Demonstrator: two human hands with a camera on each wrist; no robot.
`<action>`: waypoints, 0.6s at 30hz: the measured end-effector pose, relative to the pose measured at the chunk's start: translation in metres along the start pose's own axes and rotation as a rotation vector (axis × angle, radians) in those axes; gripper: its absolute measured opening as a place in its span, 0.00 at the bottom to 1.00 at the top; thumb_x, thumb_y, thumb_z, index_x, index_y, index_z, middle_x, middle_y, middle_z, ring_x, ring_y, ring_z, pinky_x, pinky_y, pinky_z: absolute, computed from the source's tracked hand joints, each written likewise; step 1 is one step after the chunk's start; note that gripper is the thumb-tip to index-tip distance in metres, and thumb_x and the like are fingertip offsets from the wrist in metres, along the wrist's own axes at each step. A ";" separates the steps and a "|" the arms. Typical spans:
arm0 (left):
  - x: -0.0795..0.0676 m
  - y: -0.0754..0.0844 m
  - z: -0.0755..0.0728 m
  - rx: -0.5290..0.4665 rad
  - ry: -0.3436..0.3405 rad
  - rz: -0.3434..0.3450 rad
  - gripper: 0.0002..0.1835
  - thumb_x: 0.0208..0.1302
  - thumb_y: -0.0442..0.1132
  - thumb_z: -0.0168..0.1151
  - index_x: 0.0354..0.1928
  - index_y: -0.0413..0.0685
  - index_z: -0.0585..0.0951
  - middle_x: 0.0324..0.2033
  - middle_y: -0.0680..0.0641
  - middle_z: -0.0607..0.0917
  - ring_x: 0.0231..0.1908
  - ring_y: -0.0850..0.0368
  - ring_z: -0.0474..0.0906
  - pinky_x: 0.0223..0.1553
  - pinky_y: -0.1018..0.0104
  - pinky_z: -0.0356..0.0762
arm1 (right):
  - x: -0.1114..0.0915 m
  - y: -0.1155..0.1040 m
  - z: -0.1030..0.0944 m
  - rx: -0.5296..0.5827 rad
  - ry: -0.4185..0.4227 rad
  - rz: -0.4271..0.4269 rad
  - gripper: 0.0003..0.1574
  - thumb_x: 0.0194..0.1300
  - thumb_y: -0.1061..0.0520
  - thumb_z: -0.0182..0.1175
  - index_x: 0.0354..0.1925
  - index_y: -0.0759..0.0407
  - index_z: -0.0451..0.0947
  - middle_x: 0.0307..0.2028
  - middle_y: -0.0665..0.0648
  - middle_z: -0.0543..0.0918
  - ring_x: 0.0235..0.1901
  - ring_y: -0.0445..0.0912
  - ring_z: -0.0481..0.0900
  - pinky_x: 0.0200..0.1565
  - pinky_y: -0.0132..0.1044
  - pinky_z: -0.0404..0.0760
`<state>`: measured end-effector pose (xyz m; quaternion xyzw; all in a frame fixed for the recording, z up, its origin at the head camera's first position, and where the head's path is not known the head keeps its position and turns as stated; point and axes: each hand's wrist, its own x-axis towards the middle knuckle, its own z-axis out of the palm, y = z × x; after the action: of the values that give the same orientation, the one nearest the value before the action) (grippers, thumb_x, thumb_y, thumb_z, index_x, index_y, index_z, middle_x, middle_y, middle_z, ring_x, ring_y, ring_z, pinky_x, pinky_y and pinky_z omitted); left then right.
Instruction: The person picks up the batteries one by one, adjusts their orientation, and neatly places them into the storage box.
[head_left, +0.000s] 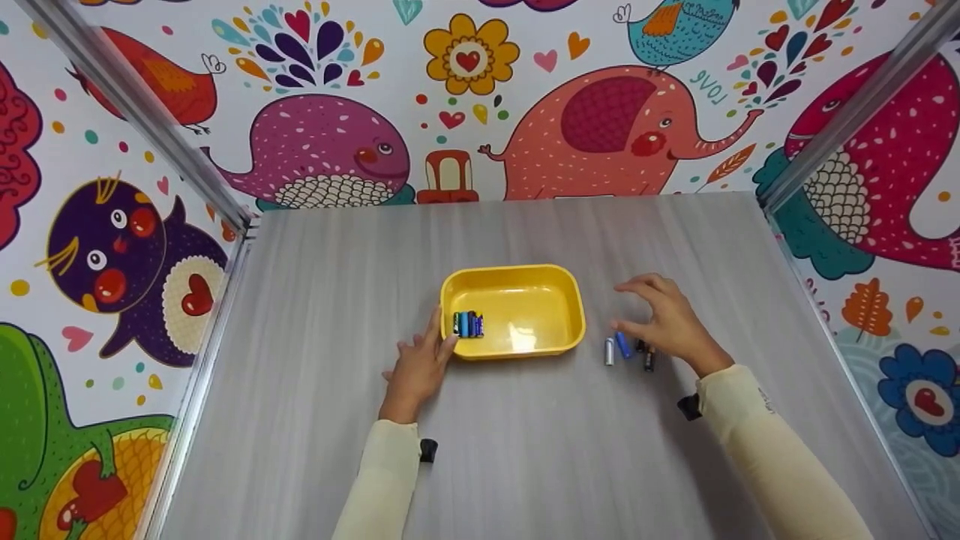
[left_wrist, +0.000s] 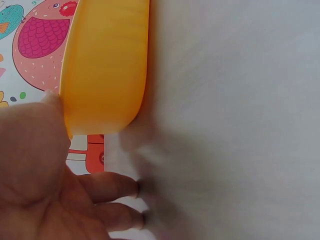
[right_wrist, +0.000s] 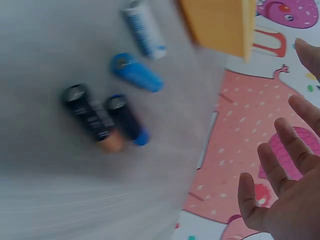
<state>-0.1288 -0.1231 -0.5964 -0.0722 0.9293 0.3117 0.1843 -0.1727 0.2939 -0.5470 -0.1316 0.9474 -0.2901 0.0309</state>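
My left hand [head_left: 418, 367] rests against the left end of the yellow bin [head_left: 517, 349], thumb at its rim and the other fingers spread by the table. Inside the bin, several batteries [head_left: 468, 325] lie side by side at the left end. Over the table right of the bin, my right hand [head_left: 671, 324] hovers with fingers spread and nothing in its grasp. Below it lie a white battery [right_wrist: 143, 29], a blue battery [right_wrist: 136, 73], a black battery with a copper end [right_wrist: 92, 117] and a black battery with a blue end [right_wrist: 126, 119].
The grey wood-grain table [head_left: 525, 442] is bordered by metal rails [head_left: 196, 375] at the sides. Walls printed with cartoon animals [head_left: 600, 135] stand behind and on both sides. Each sleeve has a black clip [head_left: 428, 451] near the wrist.
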 end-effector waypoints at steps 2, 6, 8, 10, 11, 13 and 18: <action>0.000 0.000 0.000 -0.002 0.003 0.001 0.37 0.76 0.69 0.40 0.80 0.82 0.39 0.77 0.33 0.60 0.77 0.24 0.47 0.62 0.13 0.41 | -0.003 0.007 0.005 -0.008 0.003 -0.005 0.39 0.56 0.35 0.75 0.61 0.49 0.80 0.60 0.56 0.75 0.59 0.55 0.69 0.63 0.60 0.74; -0.001 0.000 -0.001 -0.015 0.010 0.002 0.37 0.77 0.68 0.41 0.81 0.80 0.40 0.77 0.33 0.61 0.77 0.24 0.47 0.61 0.12 0.41 | -0.008 0.019 0.017 -0.023 0.015 -0.029 0.36 0.54 0.41 0.79 0.58 0.53 0.83 0.59 0.57 0.76 0.58 0.56 0.70 0.62 0.61 0.72; -0.001 0.000 -0.001 -0.018 0.012 0.004 0.37 0.77 0.68 0.41 0.81 0.80 0.41 0.76 0.32 0.62 0.77 0.24 0.48 0.61 0.12 0.42 | -0.010 0.025 0.024 -0.032 0.019 -0.049 0.35 0.53 0.44 0.80 0.56 0.55 0.84 0.58 0.58 0.76 0.58 0.57 0.70 0.61 0.62 0.70; 0.000 0.000 -0.001 -0.023 0.014 0.004 0.37 0.77 0.68 0.41 0.81 0.80 0.42 0.76 0.32 0.62 0.77 0.24 0.48 0.61 0.12 0.42 | -0.012 0.029 0.029 -0.036 0.010 -0.053 0.34 0.52 0.44 0.80 0.55 0.54 0.85 0.59 0.58 0.76 0.58 0.58 0.70 0.61 0.63 0.69; -0.001 0.000 -0.001 -0.021 0.013 0.004 0.37 0.76 0.68 0.41 0.81 0.79 0.42 0.76 0.32 0.62 0.77 0.24 0.49 0.61 0.12 0.42 | -0.013 0.030 0.031 -0.041 0.000 -0.049 0.34 0.52 0.43 0.80 0.55 0.54 0.85 0.59 0.58 0.76 0.59 0.58 0.69 0.61 0.64 0.68; -0.001 0.000 -0.001 -0.012 0.013 0.007 0.37 0.76 0.69 0.40 0.81 0.79 0.42 0.76 0.32 0.63 0.76 0.24 0.49 0.61 0.12 0.43 | -0.014 0.033 0.036 -0.051 -0.017 -0.041 0.34 0.51 0.43 0.81 0.54 0.53 0.85 0.60 0.58 0.76 0.60 0.59 0.69 0.62 0.65 0.68; -0.002 0.000 -0.001 -0.019 0.011 0.004 0.37 0.76 0.70 0.39 0.81 0.80 0.41 0.76 0.32 0.63 0.76 0.24 0.49 0.62 0.12 0.42 | -0.017 0.037 0.043 -0.066 -0.073 0.013 0.36 0.49 0.39 0.81 0.55 0.48 0.85 0.62 0.57 0.74 0.62 0.59 0.68 0.62 0.67 0.65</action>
<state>-0.1277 -0.1230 -0.5951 -0.0738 0.9275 0.3206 0.1777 -0.1595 0.3042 -0.6039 -0.1367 0.9556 -0.2535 0.0629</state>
